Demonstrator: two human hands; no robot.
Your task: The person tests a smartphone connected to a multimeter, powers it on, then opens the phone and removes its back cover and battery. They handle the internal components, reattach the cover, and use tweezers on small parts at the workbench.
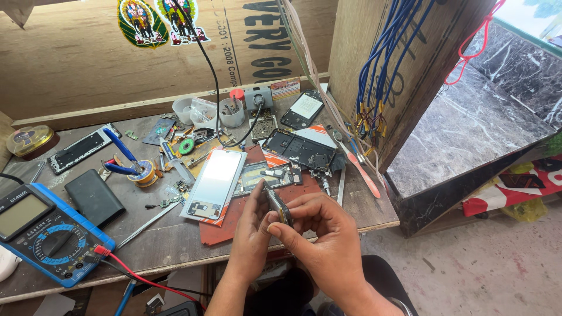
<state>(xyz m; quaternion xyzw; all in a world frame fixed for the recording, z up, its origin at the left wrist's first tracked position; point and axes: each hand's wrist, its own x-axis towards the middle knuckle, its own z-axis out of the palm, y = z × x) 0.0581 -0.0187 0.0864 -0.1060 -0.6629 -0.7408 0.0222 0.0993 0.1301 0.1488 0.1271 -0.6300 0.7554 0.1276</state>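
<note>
Over cluttered workbench (pixel 175 240), left hand (pixel 253 225) and right hand (pixel 319 234) pinch small phone part (pixel 277 203) edge-on, long axis pointing away.

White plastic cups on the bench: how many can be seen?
2. Both stand at the back of the bench: one cup left, another cup right holding small tools. Clutter may hide others.

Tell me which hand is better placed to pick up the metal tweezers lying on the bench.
Left, probably. The tweezers lie left of both hands, and the left hand is nearer; the right hand sits farther right. Both hands currently pinch the small phone part.
</note>
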